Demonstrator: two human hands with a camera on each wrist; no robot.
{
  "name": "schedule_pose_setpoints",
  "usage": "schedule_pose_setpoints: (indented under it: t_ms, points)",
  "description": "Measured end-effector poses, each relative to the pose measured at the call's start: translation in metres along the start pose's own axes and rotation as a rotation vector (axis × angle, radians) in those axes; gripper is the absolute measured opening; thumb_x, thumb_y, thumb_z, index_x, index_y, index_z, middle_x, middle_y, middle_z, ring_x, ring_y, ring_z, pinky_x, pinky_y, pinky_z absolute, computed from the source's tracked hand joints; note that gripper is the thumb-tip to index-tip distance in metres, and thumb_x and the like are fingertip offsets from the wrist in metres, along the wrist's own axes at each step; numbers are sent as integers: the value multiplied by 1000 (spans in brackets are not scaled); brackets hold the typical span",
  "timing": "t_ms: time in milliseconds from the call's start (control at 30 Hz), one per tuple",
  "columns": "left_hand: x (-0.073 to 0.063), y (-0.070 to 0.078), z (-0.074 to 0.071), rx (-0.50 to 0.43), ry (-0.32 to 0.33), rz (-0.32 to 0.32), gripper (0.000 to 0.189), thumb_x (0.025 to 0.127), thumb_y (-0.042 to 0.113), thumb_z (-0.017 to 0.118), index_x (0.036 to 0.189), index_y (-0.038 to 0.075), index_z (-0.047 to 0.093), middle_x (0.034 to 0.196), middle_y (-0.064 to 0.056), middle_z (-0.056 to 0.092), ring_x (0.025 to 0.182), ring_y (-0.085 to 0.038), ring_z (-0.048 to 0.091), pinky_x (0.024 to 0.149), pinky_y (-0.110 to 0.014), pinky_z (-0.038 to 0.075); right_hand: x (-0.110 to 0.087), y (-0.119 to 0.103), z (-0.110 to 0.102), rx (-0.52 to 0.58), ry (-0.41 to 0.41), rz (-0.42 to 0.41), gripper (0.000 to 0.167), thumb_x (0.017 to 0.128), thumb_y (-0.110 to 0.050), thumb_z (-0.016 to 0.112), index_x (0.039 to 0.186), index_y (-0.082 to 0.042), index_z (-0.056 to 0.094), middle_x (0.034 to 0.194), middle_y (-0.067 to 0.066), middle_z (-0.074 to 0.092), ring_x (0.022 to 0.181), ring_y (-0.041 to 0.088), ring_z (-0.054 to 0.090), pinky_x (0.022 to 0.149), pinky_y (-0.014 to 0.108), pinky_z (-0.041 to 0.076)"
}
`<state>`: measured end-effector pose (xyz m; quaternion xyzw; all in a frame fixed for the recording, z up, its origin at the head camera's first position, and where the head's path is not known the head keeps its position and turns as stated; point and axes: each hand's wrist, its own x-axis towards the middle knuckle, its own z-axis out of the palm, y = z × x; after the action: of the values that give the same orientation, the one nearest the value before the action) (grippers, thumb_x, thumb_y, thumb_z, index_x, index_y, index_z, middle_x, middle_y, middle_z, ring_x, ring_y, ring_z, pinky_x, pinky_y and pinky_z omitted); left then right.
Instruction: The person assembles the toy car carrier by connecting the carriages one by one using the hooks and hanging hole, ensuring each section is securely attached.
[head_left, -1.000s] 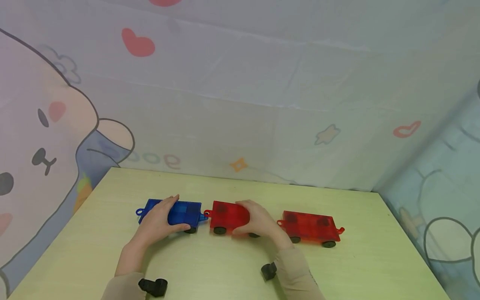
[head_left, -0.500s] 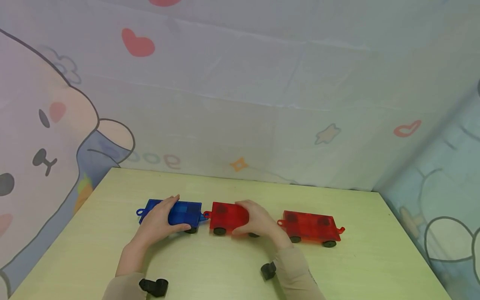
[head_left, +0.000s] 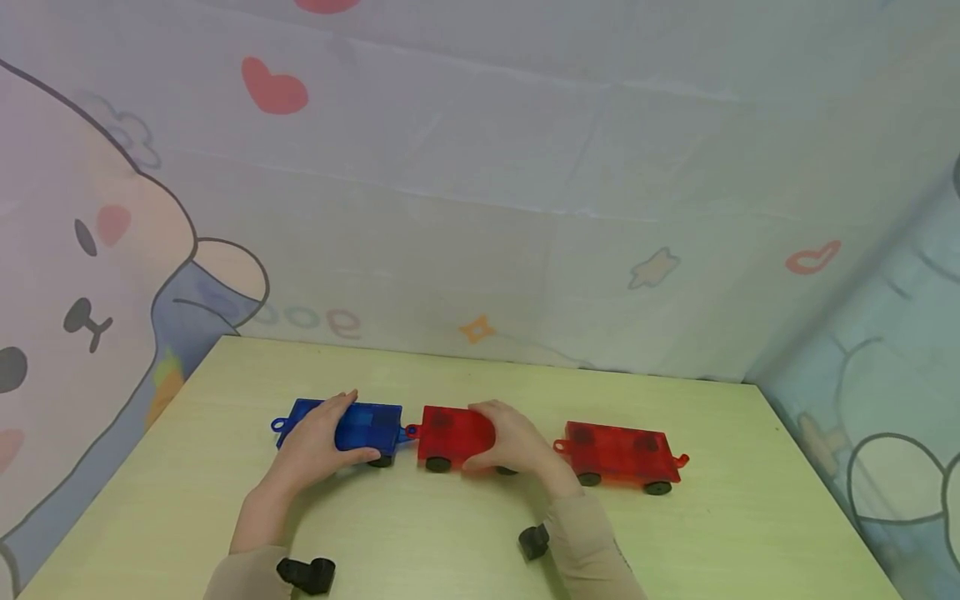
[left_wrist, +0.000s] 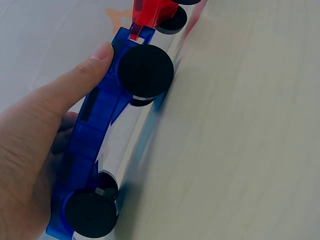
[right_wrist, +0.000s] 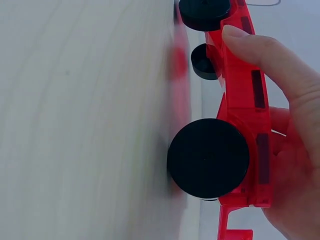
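While a cartoon-printed backdrop rises at twelve o'clock, the pale counter below it carries three wheeled toy cars in a rough line. Midway along is the gripped red car; at nine o'clock from it sits the blue car, and at three o'clock the spare red car, which neither hand touches.

Each hand has one car by its long sides: the left hand grips the blue car, the right hand the right end of the gripped red car, with both thumbs on the near side.

Smaller still, the black wheels point down toward the counter; whether all of them bear on it is hard to tell.

Smallest, the red ring overlaps the blue hook; I cannot tell if it is fully seated. Good work here probably means holding the blue car steady, keeping both cars level, and guiding the ring straight down over the hook without pushing sideways.
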<state>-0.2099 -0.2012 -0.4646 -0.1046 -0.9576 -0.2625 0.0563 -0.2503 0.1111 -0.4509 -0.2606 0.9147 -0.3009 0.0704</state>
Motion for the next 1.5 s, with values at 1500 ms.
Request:
schedule_pose_setpoints:
  t_ms: [1500]
  points:
    - [-1, 2, -4, -19, -12, -9, 101, 75, 55, 78, 149, -1, 36, 149, -30, 39, 135, -51, 37, 104, -66, 37, 0, 1, 4, -17, -22, 41, 85, 72, -33, 85, 143, -5, 48, 145, 14, 50, 136, 35, 43, 109, 53, 41]
